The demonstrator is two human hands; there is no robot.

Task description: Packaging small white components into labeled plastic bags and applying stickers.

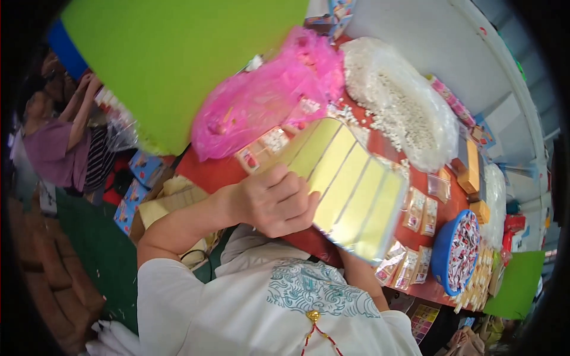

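Observation:
A yellow sheet (350, 184) with dark lines across it and a shiny surface is held up in front of me, slightly curved. My left hand (279, 202) is closed round its left edge, fingers curled in. My right forearm (361, 276) reaches up under the sheet, which covers the right hand, so its fingers are hidden. Behind the sheet a small tray-like pack with white pieces (274, 140) lies on the red table (234, 172). Right of the sheet are several small flat packs (414, 210).
A pink plastic bag (255, 107) and a clear bag of small white pieces (404, 107) lie on the table's far side. At right stands a blue basin (440, 255) full of small packets. A green panel (178, 53) rises at left; beyond it is another person (56, 142).

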